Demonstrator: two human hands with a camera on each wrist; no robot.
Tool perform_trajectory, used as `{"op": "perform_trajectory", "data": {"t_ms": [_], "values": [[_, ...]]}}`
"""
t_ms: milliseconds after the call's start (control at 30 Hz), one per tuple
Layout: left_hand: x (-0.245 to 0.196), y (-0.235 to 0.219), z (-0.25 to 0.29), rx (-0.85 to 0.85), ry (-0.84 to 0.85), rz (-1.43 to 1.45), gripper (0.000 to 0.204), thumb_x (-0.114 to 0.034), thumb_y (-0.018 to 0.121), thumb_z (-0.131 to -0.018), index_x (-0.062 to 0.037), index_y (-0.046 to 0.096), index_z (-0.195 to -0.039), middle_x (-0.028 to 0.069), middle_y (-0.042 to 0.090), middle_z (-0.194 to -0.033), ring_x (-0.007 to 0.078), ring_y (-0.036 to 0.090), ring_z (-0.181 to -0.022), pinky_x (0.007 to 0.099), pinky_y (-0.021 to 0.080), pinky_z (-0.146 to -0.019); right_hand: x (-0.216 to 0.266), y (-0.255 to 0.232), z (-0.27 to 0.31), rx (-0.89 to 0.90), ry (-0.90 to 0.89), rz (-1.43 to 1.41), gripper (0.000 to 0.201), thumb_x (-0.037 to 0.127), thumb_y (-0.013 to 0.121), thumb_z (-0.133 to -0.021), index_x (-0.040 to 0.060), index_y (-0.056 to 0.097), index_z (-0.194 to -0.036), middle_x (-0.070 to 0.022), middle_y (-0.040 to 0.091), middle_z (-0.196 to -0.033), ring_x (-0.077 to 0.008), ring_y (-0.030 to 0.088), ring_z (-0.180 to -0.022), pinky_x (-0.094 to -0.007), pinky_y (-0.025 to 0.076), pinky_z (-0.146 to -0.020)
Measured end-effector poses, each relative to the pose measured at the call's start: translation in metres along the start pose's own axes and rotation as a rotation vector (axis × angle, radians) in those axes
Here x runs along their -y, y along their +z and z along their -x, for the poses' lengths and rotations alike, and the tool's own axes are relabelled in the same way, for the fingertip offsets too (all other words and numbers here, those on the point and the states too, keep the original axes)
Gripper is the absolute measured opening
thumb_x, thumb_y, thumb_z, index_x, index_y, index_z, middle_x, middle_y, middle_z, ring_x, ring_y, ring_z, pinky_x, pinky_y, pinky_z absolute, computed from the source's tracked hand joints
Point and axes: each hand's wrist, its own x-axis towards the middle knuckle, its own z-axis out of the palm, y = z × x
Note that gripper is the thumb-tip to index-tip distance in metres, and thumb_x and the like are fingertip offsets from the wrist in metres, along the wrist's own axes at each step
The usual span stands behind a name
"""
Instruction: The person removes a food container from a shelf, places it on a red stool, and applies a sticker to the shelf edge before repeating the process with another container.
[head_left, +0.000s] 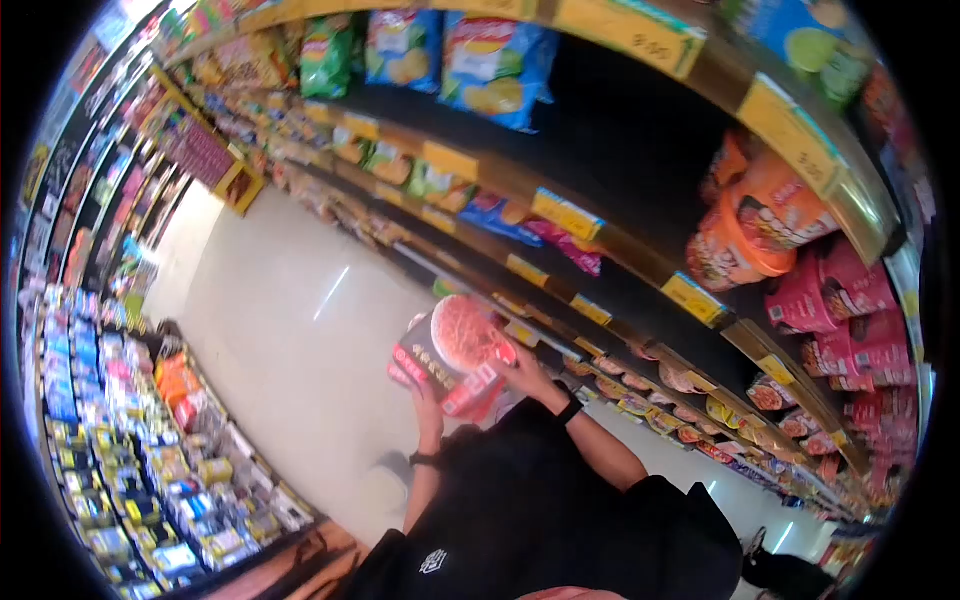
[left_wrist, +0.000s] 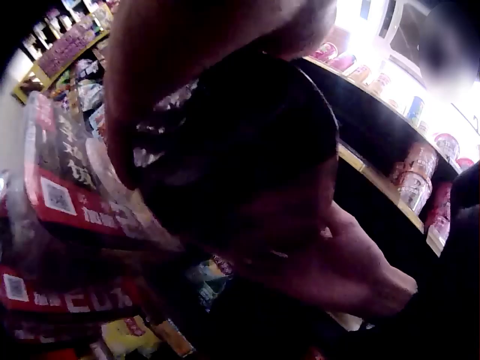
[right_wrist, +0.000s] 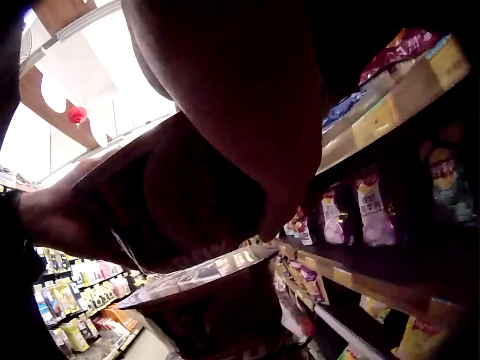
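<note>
Holding the pack point(head_left: 450, 355) over the floor point(head_left: 270, 270), the left hand point(head_left: 426, 398) and right hand point(head_left: 527, 376) grip its edges, most fingers apparently curled out of sight behind. Snacks point(head_left: 495, 70) line the shelf point(head_left: 490, 171) nearby, dark at its back.

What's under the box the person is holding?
Another red package shows below the top box. I can't see what's inside either one, because the packaging covers it, or what's underneath the lower one.
</note>
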Motion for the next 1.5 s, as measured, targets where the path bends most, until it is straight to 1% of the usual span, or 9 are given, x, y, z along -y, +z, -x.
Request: {"op": "perform_trajectory", "data": {"t_ms": [233,267,333,433,500,600,833,1100,1500], "values": [[-0.022,0.051,0.005,0.247,0.026,-0.297,0.049,-0.034,0.042,-0.102,0.0050,0.041,-0.132,0.0181,0.053,-0.118,0.0256,0.050,-0.105,0.0384,0.041,-0.092,0.017,-0.041,0.049,-0.278,0.029,-0.033,0.062,0.021,0.064,-0.090,0.0025,0.038,-0.143,-0.0132,0.061,-0.124,-0.0172,0.058,-0.108,-0.0334,0.044,-0.096],[-0.014,0.047,-0.007,0.331,-0.186,-0.385,0.046,-0.032,0.042,-0.101,0.0057,0.044,-0.127,0.0183,0.054,-0.108,0.0266,0.051,-0.097,0.0396,0.042,-0.085,0.025,-0.051,0.057,-0.325,0.001,0.120,0.062,0.024,0.065,-0.090,0.0034,0.039,-0.143,-0.0129,0.063,-0.120,-0.0161,0.061,-0.101,-0.0337,0.048,-0.090],[-0.012,0.072,-0.008,0.373,-0.077,-0.413,0.043,-0.032,0.044,-0.100,0.0028,0.044,-0.126,0.0089,0.055,-0.099,0.0172,0.050,-0.081,0.0314,0.042,-0.070,0.022,-0.066,0.075,-0.361,0.079,0.070,0.061,0.024,0.064,-0.091,0.0004,0.039,-0.142,-0.0154,0.053,-0.136,-0.0220,0.050,-0.126,-0.0341,0.038,-0.105],[-0.040,0.129,0.002,0.566,0.117,-0.377,0.048,-0.032,0.050,-0.099,0.0007,0.041,-0.134,0.0077,0.057,-0.112,0.0172,0.054,-0.095,0.0311,0.046,-0.083,0.048,-0.094,0.100,-0.497,-0.003,0.058,0.061,0.024,0.065,-0.090,0.0012,0.040,-0.141,-0.0170,0.052,-0.137,-0.0217,0.049,-0.127,-0.0342,0.038,-0.105],[-0.070,0.170,0.016,0.627,-0.063,-0.329,0.053,-0.022,0.057,-0.096,0.0000,0.036,-0.139,0.0098,0.051,-0.126,0.0196,0.050,-0.112,0.0337,0.041,-0.097,0.047,-0.115,0.114,-0.616,0.010,0.210,0.059,0.024,0.066,-0.089,0.0003,0.043,-0.138,-0.0190,0.060,-0.123,-0.0240,0.059,-0.112,-0.0347,0.045,-0.093],[-0.067,0.210,0.029,0.736,0.039,-0.172,0.059,-0.012,0.060,-0.094,-0.0007,0.030,-0.143,0.0079,0.050,-0.128,0.0180,0.050,-0.112,0.0326,0.041,-0.098,0.082,-0.138,0.143,-0.737,0.163,0.244,0.054,0.025,0.067,-0.088,-0.0017,0.047,-0.131,-0.0211,0.066,-0.106,-0.0282,0.067,-0.088,-0.0375,0.052,-0.074],[-0.036,0.299,0.053,0.927,0.084,-0.120,0.052,-0.007,0.059,-0.094,-0.0027,0.034,-0.139,0.0050,0.052,-0.122,0.0126,0.051,-0.108,0.0278,0.043,-0.094,0.046,-0.185,0.199,-1.067,0.069,0.307,0.050,0.025,0.060,-0.092,-0.0051,0.041,-0.127,-0.0255,0.062,-0.108,-0.0373,0.063,-0.098,-0.0411,0.050,-0.081],[-0.048,0.402,0.066,1.334,0.121,-0.336,0.037,-0.011,0.068,-0.087,0.0003,0.053,-0.120,0.0052,0.062,-0.104,0.0127,0.058,-0.093,0.0292,0.047,-0.085,0.032,-0.244,0.247,-1.119,0.086,0.364,0.058,0.028,0.065,-0.090,-0.0052,0.037,-0.128,-0.0204,0.058,-0.107,-0.0301,0.060,-0.093,-0.0405,0.048,-0.081],[0.030,0.456,0.031,1.297,0.626,-0.866,0.036,-0.036,0.058,-0.092,-0.0062,0.065,-0.111,0.0181,0.066,-0.110,0.0369,0.060,-0.105,0.0419,0.046,-0.091,-0.038,-0.288,0.227,-1.449,0.381,0.999,0.034,0.021,0.066,-0.079,0.0068,0.060,-0.110,-0.0186,0.058,-0.103,-0.0417,0.049,-0.102,-0.0527,0.036,-0.083]]}}
